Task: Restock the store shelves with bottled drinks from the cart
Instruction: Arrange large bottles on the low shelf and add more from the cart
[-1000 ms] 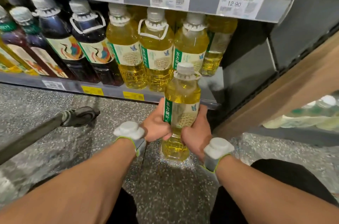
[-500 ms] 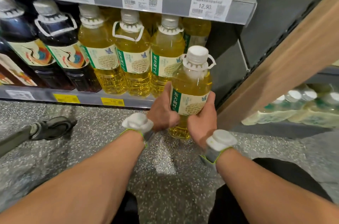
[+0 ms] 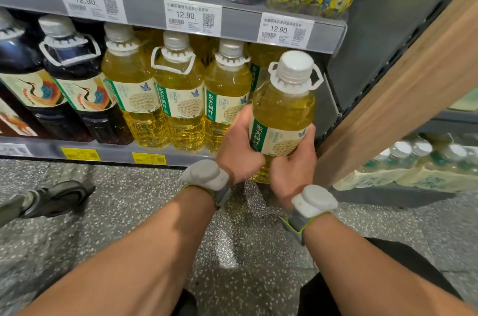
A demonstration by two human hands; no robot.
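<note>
- Store aisle down low, with a speckled grey floor (image 3: 129, 212) and the bottom shelf (image 3: 111, 152) right in front of me.
- The held bottle (image 3: 283, 108) is a yellow drink with a white cap and a green-and-cream label. It's upright in the air at the shelf's right end, and its base hangs below the front lip, so it's not set down.
- My left hand (image 3: 238, 150) has its grip clamped on the bottle's left side, thumb running up beside the label.
- My right hand (image 3: 292, 168) has its grip clamped lower on the right, with the thumb up on the label.
- There's a grey puck on each wrist, the left wrist band (image 3: 207, 173) and the right wrist band (image 3: 314, 200).
- Matching yellow bottles (image 3: 178, 103) stand in a row just left of the held one, packed together.
- Dark bottles (image 3: 75, 88) stand further left on the same shelf.
- The price tags (image 3: 192, 15) on the rail above all read 12.90.
- A wooden panel (image 3: 388, 98) slants past on the right, with wrapped packs of pale bottles (image 3: 413, 165) low behind it.
- At the left edge there's a dark thing (image 3: 51, 199) on the floor, and honestly I can't tell what it is.
</note>
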